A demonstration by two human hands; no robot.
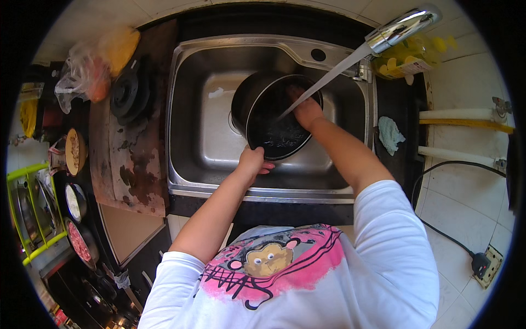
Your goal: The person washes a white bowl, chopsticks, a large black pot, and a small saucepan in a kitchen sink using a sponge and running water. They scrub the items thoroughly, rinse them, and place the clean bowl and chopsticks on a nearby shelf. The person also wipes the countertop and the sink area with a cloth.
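A dark round pot [257, 118] is tilted in the stainless steel sink [219, 137], its mouth turned toward me. My left hand [255, 162] grips the near rim at the lower left, thumb over the edge and fingers beneath. Inside the pot, my right hand [308, 111] reaches to the far wall with its fingers stretched out; they look dim and partly blurred there, and I see nothing held in them. From the chrome faucet [402, 26] a stream of water [334, 74] falls into the pot, where rippling water [282, 140] gathers at the bottom.
Left of the sink lies a stained wooden board [129, 170] with a black lid-like object [130, 93] and a plastic bag [85, 77]. Several bowls and a green rack [24, 174] stand farther left. At right are a pale cloth [390, 135] and a yellow bottle [405, 60].
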